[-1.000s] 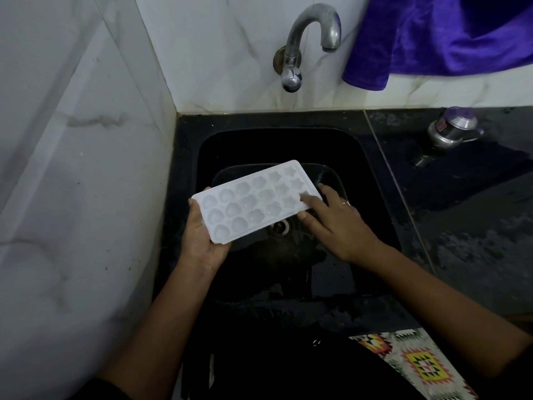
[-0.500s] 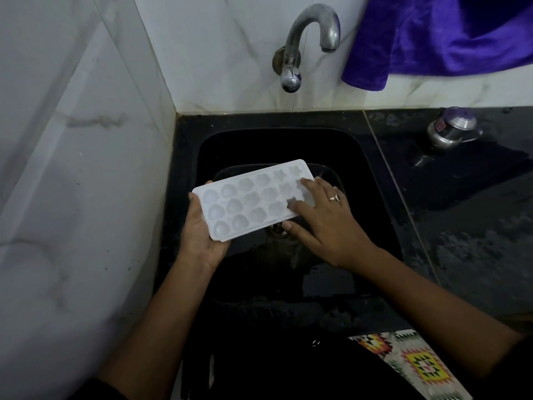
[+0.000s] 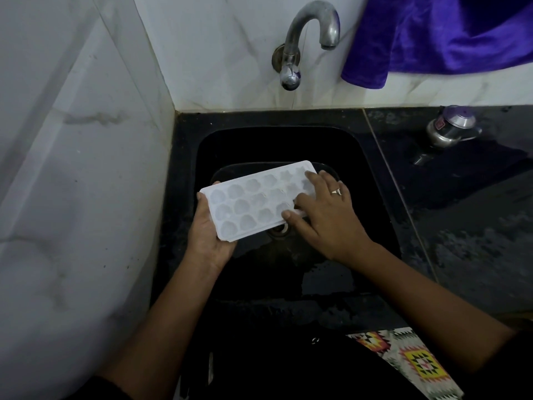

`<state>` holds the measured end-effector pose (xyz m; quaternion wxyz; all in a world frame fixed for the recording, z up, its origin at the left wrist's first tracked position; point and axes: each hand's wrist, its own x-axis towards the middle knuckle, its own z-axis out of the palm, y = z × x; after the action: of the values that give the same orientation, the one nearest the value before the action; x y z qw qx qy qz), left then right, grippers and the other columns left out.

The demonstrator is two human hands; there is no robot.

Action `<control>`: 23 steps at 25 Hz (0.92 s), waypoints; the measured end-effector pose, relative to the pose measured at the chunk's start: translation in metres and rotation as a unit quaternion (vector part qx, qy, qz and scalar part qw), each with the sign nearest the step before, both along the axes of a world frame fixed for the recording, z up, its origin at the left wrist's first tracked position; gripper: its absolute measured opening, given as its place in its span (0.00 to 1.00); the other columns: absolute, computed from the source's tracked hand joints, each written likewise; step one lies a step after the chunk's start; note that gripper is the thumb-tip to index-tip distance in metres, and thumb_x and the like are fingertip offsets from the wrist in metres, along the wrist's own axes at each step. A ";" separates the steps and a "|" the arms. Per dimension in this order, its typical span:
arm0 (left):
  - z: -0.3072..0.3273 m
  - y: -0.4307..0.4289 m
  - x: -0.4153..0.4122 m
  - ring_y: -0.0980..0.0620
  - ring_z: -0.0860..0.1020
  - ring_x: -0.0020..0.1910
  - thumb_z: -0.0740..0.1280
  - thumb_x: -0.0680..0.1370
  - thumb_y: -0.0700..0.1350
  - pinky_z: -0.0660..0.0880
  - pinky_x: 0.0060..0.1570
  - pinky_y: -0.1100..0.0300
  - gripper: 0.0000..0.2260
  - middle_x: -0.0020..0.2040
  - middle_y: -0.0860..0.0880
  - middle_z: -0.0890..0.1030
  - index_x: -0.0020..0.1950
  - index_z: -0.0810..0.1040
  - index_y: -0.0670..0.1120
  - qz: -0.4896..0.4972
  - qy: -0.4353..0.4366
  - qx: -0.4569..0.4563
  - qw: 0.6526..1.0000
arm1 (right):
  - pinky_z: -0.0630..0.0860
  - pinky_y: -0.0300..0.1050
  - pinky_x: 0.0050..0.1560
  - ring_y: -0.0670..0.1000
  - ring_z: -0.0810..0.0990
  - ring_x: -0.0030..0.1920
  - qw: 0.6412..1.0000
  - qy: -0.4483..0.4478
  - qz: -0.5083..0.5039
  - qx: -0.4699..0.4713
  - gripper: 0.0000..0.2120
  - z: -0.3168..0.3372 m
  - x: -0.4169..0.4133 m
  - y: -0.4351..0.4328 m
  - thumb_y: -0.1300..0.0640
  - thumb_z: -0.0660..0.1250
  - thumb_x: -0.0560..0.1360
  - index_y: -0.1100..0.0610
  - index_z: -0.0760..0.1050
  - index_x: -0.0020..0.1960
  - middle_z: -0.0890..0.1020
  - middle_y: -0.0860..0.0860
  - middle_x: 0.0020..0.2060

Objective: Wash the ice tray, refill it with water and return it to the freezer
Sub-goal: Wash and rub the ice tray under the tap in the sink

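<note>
Ice tray (image 3: 261, 199), white and turned cups-up, sits in my two hands above the black sink (image 3: 372, 157), a little below and in front of the tap (image 3: 305, 39), tilted so its far end rides higher. My left hand (image 3: 209, 236) is clamped on the near short end, palm underneath and thumb on the rim. My right hand (image 3: 326, 213) lies flat over the far cups, fingers spread and pressing on the moulded surface, not closed around anything. I judge this to be the washing step: rubbing out the cups by hand. No stream shows at the spout, though I cannot tell for certain. To do it well I should keep the left grip firm so the tray doesn't twist, work my fingertips into each shaped cup row by row, and hold it over the drain (image 3: 278, 229) so runoff falls straight down. Wet plastic could slip, so I'd keep it low in the basin.
</note>
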<state>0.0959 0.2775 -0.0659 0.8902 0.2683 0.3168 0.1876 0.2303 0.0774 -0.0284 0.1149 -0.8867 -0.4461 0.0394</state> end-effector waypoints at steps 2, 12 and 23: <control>0.001 0.006 -0.002 0.40 0.83 0.65 0.56 0.87 0.60 0.83 0.57 0.42 0.22 0.68 0.42 0.83 0.69 0.79 0.46 0.018 -0.008 0.002 1.000 | 0.53 0.72 0.77 0.63 0.54 0.81 0.999 -0.013 0.044 -0.016 0.28 -0.004 -0.002 -0.003 0.31 0.49 0.82 0.46 0.74 0.68 0.61 0.58 0.80; -0.005 0.008 -0.003 0.38 0.79 0.69 0.58 0.86 0.61 0.79 0.65 0.39 0.27 0.72 0.40 0.79 0.77 0.73 0.44 0.006 -0.004 -0.009 1.000 | 0.54 0.72 0.77 0.63 0.55 0.81 1.000 -0.016 0.022 -0.014 0.27 -0.005 -0.001 -0.001 0.32 0.48 0.82 0.45 0.76 0.66 0.62 0.58 0.80; -0.002 0.008 -0.003 0.39 0.81 0.67 0.57 0.87 0.61 0.79 0.65 0.39 0.23 0.70 0.40 0.81 0.70 0.78 0.46 0.015 -0.005 0.011 1.000 | 0.54 0.72 0.77 0.63 0.54 0.81 0.999 -0.015 0.035 -0.012 0.28 -0.006 -0.004 0.004 0.31 0.49 0.82 0.49 0.76 0.64 0.62 0.59 0.79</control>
<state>0.0931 0.2855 -0.0684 0.8860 0.2718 0.3141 0.2060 0.2263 0.0817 -0.0342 0.0960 -0.8722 -0.4784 0.0351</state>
